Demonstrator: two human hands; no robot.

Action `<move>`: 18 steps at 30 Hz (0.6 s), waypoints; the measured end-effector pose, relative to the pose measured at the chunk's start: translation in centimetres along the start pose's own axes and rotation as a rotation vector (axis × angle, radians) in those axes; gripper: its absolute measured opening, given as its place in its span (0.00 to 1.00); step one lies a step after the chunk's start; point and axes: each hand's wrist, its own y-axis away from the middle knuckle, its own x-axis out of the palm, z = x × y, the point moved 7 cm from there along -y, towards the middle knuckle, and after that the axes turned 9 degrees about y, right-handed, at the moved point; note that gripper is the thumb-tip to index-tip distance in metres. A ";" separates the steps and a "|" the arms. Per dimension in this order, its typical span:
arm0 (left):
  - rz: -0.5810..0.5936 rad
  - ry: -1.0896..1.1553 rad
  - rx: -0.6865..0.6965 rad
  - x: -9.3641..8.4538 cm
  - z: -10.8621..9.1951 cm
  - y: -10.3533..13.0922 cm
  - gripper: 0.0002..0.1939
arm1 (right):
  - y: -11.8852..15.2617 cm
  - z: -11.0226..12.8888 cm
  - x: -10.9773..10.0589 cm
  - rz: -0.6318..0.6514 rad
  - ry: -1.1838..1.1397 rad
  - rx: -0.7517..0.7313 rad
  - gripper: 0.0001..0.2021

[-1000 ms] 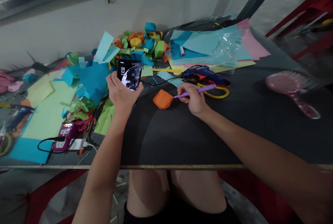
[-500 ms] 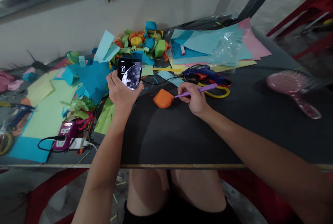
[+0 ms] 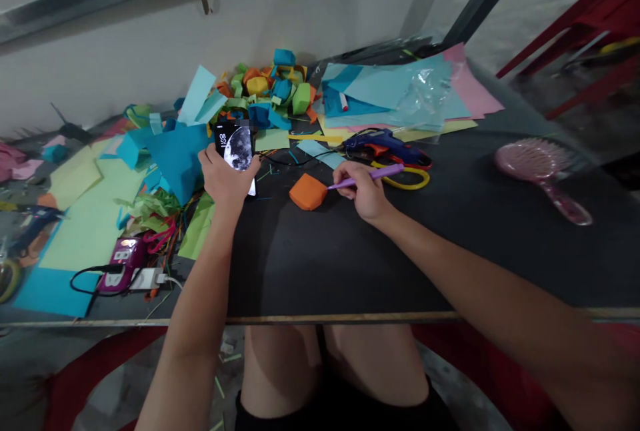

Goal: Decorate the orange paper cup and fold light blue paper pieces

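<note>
Paper [image 3: 176,156] is crowding the left hand [image 3: 226,181], which is gripping a phone [image 3: 239,149]; a glue gun [image 3: 376,143] is lying beyond the right hand [image 3: 365,192], gripping a pen [image 3: 391,171].

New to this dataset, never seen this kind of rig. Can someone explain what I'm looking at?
There's no robot here: these are a person's two bare hands. One camera, worn on the head, looks forward and down, so you see the forearms and lap from the wearer's side.

The left hand grips a phone with a lit screen. The right hand holds a purple pen-like tool, its tip at the edge of an orange folded paper piece; whether they touch is unclear.

On the dark table are a pile of colourful folded paper at the back, loose paper sheets to its right, and a pink hairbrush further right.
</note>
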 end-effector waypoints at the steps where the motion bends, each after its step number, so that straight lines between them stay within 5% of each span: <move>1: 0.016 -0.013 -0.026 0.4 0.4 -0.3 0.43 | 0.0 0.0 0.0 0.001 -0.004 0.000 0.21; 5: 0.082 -0.037 -0.065 1.4 1.8 -1.6 0.39 | -0.1 0.3 0.1 -0.003 -0.021 -0.003 0.21; 8: 0.114 0.088 0.105 1.1 0.6 -1.9 0.33 | -0.2 0.4 0.1 -0.012 -0.018 -0.002 0.21; 11: 0.458 0.346 0.350 2.4 -2.1 -0.1 0.29 | -0.3 0.2 0.0 -0.023 -0.040 -0.004 0.20; 14: 0.852 0.543 0.516 4.2 -4.5 3.0 0.41 | -0.3 0.0 -0.2 -0.054 -0.092 -0.011 0.18; 18: 0.975 0.563 0.639 5.9 -6.0 5.3 0.45 | -0.4 -0.2 -0.2 -0.068 -0.114 0.023 0.16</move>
